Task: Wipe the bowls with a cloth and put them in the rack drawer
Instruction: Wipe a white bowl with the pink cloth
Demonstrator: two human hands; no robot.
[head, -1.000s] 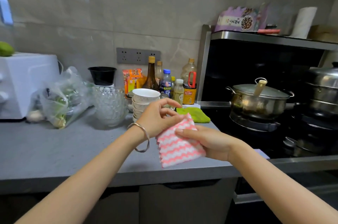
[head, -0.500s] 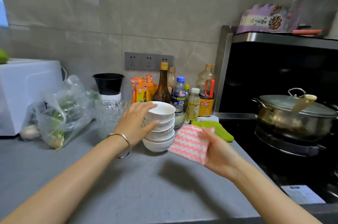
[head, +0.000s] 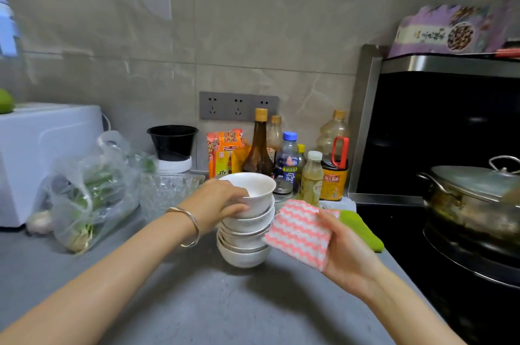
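Head view: the left hand [head: 222, 201] grips the top bowl [head: 257, 190] of the stack of bowls [head: 244, 243], its fingers curled onto the rim and outer wall on the bowl's left side. The right hand [head: 347, 256] pinches the pink-and-white cloth [head: 299, 235], thumb on its face and fingers behind, the cloth's edge just beside the stack. A cut-glass bowl [head: 166, 192] and a bag of greens [head: 90, 195] crowd the space left of the left fingers. Past those fingertips, bottles [head: 259, 147] stand close behind the stack against the wall. A green cloth [head: 361, 229] lies just beyond the right fingers, at the edge of the black stove [head: 408, 235], where a lidded pot [head: 472, 195] sits. Bare grey counter [head: 197, 305] lies open on the near side of both hands.
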